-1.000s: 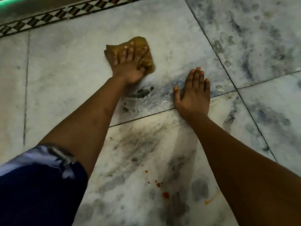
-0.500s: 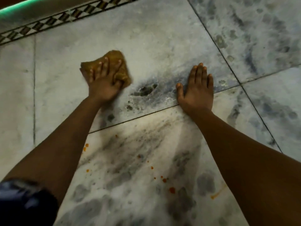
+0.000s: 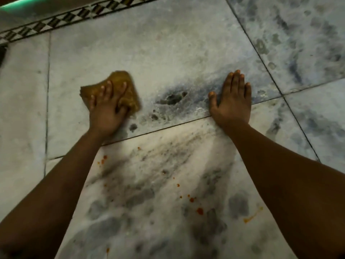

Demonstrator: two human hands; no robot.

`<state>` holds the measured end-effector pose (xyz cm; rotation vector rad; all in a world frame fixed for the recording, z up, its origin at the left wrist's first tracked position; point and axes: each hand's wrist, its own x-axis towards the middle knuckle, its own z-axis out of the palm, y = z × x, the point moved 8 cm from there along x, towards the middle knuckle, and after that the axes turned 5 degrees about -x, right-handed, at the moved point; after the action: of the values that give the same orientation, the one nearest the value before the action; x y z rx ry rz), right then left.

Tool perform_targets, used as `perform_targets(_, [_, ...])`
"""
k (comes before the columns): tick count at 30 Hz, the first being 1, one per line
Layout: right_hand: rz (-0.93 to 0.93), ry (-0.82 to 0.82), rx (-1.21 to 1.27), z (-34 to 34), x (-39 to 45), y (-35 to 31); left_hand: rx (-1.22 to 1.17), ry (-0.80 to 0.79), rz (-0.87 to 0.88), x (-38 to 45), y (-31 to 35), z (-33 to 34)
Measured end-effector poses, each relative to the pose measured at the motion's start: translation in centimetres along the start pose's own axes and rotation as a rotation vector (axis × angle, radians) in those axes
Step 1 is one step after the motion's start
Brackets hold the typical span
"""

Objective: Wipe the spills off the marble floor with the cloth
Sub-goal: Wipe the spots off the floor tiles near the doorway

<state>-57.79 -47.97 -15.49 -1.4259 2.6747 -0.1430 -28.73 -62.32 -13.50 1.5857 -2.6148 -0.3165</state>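
left hand [image 3: 106, 111] presses a mustard-brown cloth [image 3: 115, 90] on the marble floor [image 3: 168, 53], fingers spread, thumb tucked into it; right hand [image 3: 232, 101] flat, fingers together; orange-red spills [image 3: 199, 211] nearer.

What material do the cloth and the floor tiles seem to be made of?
The brown cloth looks like soft woven fabric, matte: it bunches under the left hand. The floor tile looks like polished marble: white-grey with cloudy dark veins and thin joints. The border strip seems inlaid stone, though it is blurred.
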Motion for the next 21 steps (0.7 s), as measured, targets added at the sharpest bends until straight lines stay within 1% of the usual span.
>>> perform_targets(2, [-0.011,0.02,0.009,0.0,0.0,-0.2,0.016,0.013,-0.054,2.9,0.7,-0.1])
perform_targets(4, [-0.014,0.03,0.023,-0.3,0.0,-0.2,0.011,0.06,-0.047,3.6,2.5,-1.0])
perform_targets(8, [-0.026,-0.025,0.02,-0.2,-0.3,-0.2,-0.002,0.103,0.031,-0.4,5.5,-2.0])
perform_targets(10, [-0.019,-0.129,0.032,0.1,0.5,0.0,-0.053,0.121,0.028,-1.9,6.1,-3.3])
perform_targets(13, [-0.033,-0.338,0.026,-0.7,0.9,0.2,-0.223,0.058,-0.07,-4.2,4.0,-5.2])
perform_targets(15, [-0.059,-0.399,-0.055,-1.1,0.1,0.6,-0.332,0.065,-0.09,-6.4,2.7,-6.9])
perform_targets(17, [-0.128,-0.359,-0.116,-1.1,-2.3,-0.5,-0.373,0.115,-0.079,-9.3,1.2,-9.1])
perform_targets(19, [-0.203,-0.284,-0.081,-0.9,-5.5,-2.8,-0.398,0.145,-0.089,-12.1,-0.8,-10.8])
perform_targets(21, [-0.254,-0.281,-0.047,-0.5,-8.8,-5.2,-0.389,0.177,-0.11,-14.6,-2.9,-12.4])
